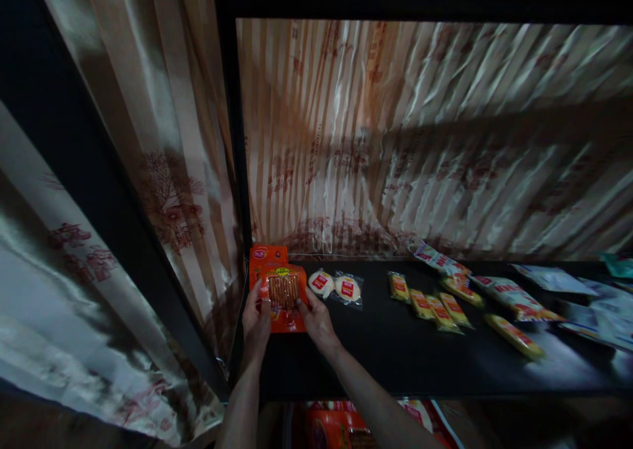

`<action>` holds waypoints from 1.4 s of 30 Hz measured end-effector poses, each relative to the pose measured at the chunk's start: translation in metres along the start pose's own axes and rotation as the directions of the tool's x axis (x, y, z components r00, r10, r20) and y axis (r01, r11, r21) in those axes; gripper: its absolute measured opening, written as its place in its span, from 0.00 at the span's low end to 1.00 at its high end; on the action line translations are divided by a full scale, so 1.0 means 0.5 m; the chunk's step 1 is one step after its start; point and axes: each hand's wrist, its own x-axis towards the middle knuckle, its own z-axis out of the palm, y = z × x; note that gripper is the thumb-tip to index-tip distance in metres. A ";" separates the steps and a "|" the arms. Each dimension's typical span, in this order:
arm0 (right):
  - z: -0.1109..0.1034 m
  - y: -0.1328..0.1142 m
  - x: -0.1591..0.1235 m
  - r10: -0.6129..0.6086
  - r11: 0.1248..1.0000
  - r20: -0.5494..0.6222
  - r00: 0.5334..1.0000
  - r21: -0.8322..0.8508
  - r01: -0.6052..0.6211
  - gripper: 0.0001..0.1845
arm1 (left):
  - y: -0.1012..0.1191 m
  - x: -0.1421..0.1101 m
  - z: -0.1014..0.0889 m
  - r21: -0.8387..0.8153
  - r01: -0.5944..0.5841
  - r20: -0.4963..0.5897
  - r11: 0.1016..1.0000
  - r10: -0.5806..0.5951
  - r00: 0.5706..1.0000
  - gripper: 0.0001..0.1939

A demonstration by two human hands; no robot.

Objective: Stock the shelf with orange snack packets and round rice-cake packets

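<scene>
Both my hands grip an orange snack packet (283, 291) with a clear window that shows brown sticks inside. My left hand (256, 314) has its thumb on the packet's left side. On the right edge, my right hand (316, 317) pinches it with thumb and fingers. Behind it, another orange packet (267, 254) shows its upper part at the shelf's left end; whether the two touch I cannot tell. Just right of my right hand lie two round white wrapped snacks (348, 289).
The black shelf (386, 350) carries several yellow wrapped snacks (420, 304), a red-and-white bag (517, 297) and white packets (554, 279) to the right. A black post (240, 146) and curtain (178, 172) bound the left. Below, more orange packets (331, 426) show.
</scene>
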 end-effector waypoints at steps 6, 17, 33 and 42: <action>0.014 -0.003 0.029 -0.002 0.999 -0.036 0.999 -0.032 0.001 0.28 | 0.004 0.010 0.002 0.144 -0.074 -0.065 0.987 0.084 0.994 0.26; 0.048 0.038 0.048 0.122 0.970 -0.044 0.992 -0.204 -0.128 0.18 | -0.039 0.016 0.001 0.365 0.096 -0.090 0.926 -0.067 0.994 0.20; 0.070 0.026 0.020 -0.025 0.818 -0.048 0.999 -0.575 -0.007 0.22 | -0.031 0.013 0.004 0.733 0.015 -0.013 0.680 -0.008 1.000 0.20; 0.073 0.023 0.015 -0.072 0.738 -0.008 0.997 -0.674 0.048 0.22 | -0.048 0.013 0.002 0.816 -0.061 0.055 0.575 0.028 0.998 0.20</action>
